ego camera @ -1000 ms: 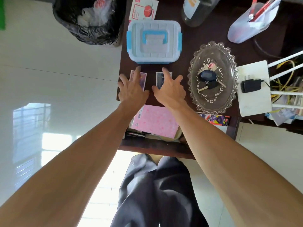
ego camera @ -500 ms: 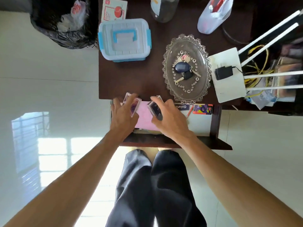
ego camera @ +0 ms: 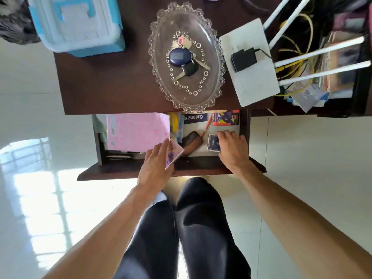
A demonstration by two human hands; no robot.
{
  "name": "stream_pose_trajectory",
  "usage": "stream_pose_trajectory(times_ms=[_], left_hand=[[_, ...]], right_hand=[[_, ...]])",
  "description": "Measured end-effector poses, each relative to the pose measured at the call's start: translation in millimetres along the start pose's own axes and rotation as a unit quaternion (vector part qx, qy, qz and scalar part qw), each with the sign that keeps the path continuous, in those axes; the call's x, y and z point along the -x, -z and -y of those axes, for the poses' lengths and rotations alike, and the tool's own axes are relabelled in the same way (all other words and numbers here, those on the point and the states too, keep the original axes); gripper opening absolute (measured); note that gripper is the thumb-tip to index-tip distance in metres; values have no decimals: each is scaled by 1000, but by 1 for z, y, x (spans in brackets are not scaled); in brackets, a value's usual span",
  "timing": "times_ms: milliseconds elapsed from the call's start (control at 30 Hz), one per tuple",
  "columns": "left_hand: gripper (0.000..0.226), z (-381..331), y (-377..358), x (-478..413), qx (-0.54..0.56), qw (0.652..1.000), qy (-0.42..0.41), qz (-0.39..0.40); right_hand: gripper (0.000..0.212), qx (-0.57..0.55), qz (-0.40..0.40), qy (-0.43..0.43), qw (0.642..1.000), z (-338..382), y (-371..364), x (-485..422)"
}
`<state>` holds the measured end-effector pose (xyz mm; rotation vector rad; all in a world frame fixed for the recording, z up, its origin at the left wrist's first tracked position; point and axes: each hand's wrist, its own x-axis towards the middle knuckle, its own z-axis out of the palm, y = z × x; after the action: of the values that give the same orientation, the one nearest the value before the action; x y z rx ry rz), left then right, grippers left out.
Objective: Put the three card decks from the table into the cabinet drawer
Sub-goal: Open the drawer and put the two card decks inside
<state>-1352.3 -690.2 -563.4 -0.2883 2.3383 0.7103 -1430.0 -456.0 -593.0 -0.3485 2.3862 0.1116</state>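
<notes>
- Table [ego camera: 104, 87], upper centre of frame: dark brown wood, smooth, low sheen.
- Oval tray [ego camera: 213, 33]: clear glass, beaded rim, glossy.
- Keys [ego camera: 202, 64] on tray: bright metal, dark plastic heads.
- Storage box [ego camera: 76, 25], upper left: white and blue plastic, matt.
- Notebook [ego camera: 138, 131] in drawer [ego camera: 181, 170]: pink paper, matt.
- Floor [ego camera: 30, 198]: pale tile, highly glossy.

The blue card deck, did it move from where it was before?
Yes. The blue card deck went from the tabletop, left of the glass tray, down into the open drawer, under the right hand.
</notes>
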Motion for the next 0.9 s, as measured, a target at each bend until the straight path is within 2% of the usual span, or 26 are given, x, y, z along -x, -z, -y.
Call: stream_pose_trajectory(times_ms=[167,433,567,633,733,767,900], left_hand=[[66,-9,-10,-21,-4,1000,-16,-9],[68,-8,-16,-35,1,999,-18,-26],[69,-10,-14,-33,-2,1000,-24,-12],[69,-13,-12,-31,-5,1000,-24,-2],[68,-17,-11,-30,-13,999,-31,8],[68,-18,-10,-30,-15,999,-37,10],[69,-22,-7,-32,-15,998,-52,19]], right_hand=[[67,44,-20,-31,998,-12,-15,-26],[66,16,-60,-90,994,-29,-30,-46],[62,-16,-49,-113,992,-30,-36,-39],[59,-19,-38,-83,996,-30,-39,-36],[55,-15,-7,36,999,-27,-45,-30],[56,-6,-1,51,999,-27,-46,-28],[66,-17,55,-5,998,-30,-46,-21]])
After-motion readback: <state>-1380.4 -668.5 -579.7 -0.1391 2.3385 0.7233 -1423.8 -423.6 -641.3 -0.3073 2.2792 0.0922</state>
